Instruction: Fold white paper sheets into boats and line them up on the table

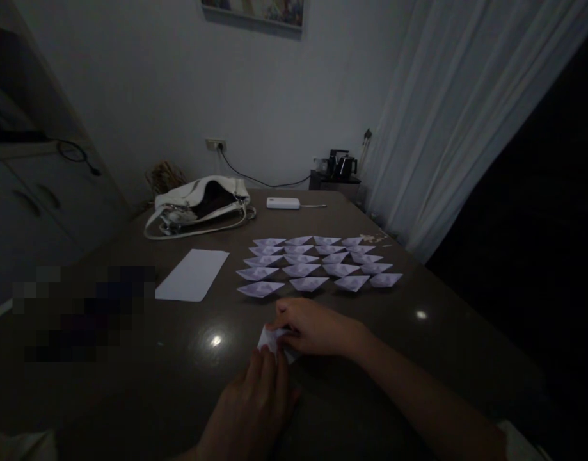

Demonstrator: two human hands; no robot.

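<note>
A small piece of folded white paper [269, 337] lies on the dark table in front of me. My right hand [313, 325] comes in from the right, its thumb and fingers pinching the paper's upper right part. From below, my left hand [255, 397] presses its outstretched fingertips on the paper's lower edge, with the thumb apart. Part of the paper is hidden under both hands. Just beyond them, several folded paper boats stand in rows, the nearest being a paper boat [262, 289] at the left and another boat [386, 280] at the right.
A stack of white paper sheets [194, 275] lies left of the boats. Farther back are a white handbag [178, 195] and a white power bank [283, 203] with a short cable. Small pale scraps [370, 238] lie near the right edge. A sheer curtain [418, 115] hangs at the right.
</note>
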